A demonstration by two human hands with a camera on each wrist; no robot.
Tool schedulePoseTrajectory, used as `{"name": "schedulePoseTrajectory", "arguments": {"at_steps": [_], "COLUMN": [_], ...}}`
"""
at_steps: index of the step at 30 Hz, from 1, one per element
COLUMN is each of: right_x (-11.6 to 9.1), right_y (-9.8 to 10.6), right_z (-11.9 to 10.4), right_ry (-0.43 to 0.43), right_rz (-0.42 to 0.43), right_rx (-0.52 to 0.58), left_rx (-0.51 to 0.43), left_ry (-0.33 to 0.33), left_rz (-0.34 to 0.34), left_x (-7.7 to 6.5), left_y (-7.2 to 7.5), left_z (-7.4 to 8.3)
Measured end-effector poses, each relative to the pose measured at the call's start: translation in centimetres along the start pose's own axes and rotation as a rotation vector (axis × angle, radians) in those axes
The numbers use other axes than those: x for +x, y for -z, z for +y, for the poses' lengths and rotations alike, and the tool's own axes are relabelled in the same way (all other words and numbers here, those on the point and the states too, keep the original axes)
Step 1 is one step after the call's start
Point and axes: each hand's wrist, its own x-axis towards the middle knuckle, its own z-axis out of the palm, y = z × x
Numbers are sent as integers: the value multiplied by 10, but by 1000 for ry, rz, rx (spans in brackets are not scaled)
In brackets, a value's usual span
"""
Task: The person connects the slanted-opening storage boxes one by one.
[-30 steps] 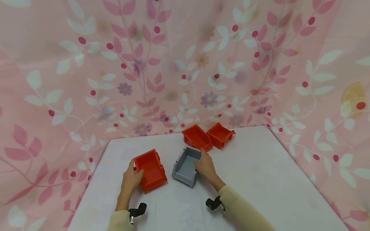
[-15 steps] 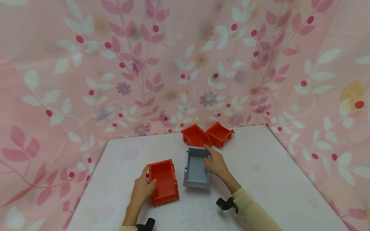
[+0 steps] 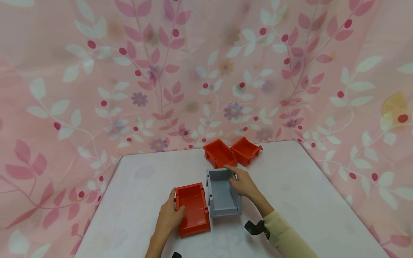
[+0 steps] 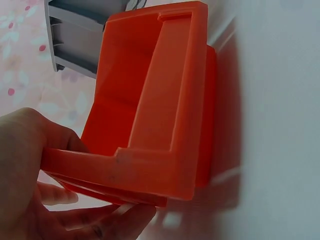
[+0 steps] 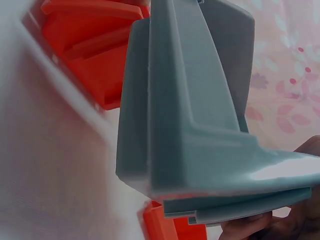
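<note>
My left hand (image 3: 167, 216) grips a red plastic storage bin (image 3: 193, 211) by its left wall. In the left wrist view the thumb lies over the wall's inner side, with fingers (image 4: 100, 220) along the outside. A grey-blue storage bin (image 3: 223, 193) is held by my right hand (image 3: 246, 184) at its right wall, thumb inside. The two bins stand side by side, open tops up, the grey one slightly farther back. Their facing walls are very close; I cannot tell whether they are joined. Both bins look empty.
Two more red bins, one on the left (image 3: 220, 153) and one on the right (image 3: 246, 150), sit touching or nearly so at the back of the white-covered table (image 3: 306, 200). A pink floral curtain (image 3: 193, 71) hangs behind and around it.
The left hand has brought the red bin rightward and nearer. The right hand has turned the grey bin from a slant to nearly straight and shifted it right, so the gap between them has closed.
</note>
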Motion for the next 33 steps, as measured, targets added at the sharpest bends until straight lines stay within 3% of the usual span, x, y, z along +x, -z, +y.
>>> {"name": "schedulePoseTrajectory", "arguments": {"at_steps": [14, 33], "right_x": [0, 4], "right_y": [-3, -8], "right_z": [0, -4], "right_ry": [-27, 6], "right_rz": [-86, -106], "right_rx": [0, -75], "left_rx": [16, 35], "left_ry": [-20, -32], "left_rz": [-10, 40], "left_x": [-1, -3], "left_y": [-4, -8], "left_z": [3, 3]}}
